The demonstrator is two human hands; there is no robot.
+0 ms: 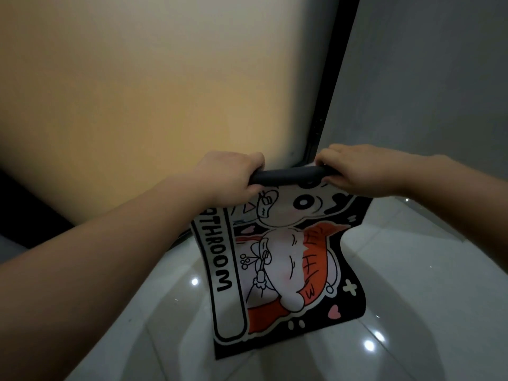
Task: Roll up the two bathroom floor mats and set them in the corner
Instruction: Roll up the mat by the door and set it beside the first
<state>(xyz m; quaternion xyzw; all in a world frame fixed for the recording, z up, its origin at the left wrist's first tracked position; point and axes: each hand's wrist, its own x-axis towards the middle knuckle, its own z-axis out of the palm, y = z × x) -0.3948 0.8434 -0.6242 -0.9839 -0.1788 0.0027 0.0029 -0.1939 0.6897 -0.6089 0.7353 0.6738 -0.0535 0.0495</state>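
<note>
Mat (275,270), its top edge rolled, hangs to the floor (412,270); left hand (231,174) and right hand (357,171) each grip the roll's ends.

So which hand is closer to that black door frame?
Right. The right hand grips the mat's rolled end just below the black door frame; the left hand holds the other end, farther off, before the lit panel.

Single head-worn wide-angle view, close range. Looks forward and down along both forearms toward glossy white tiled floor (412,270) and frosted beige door panel (137,92) with black frame (334,78). Edges distort.
</note>
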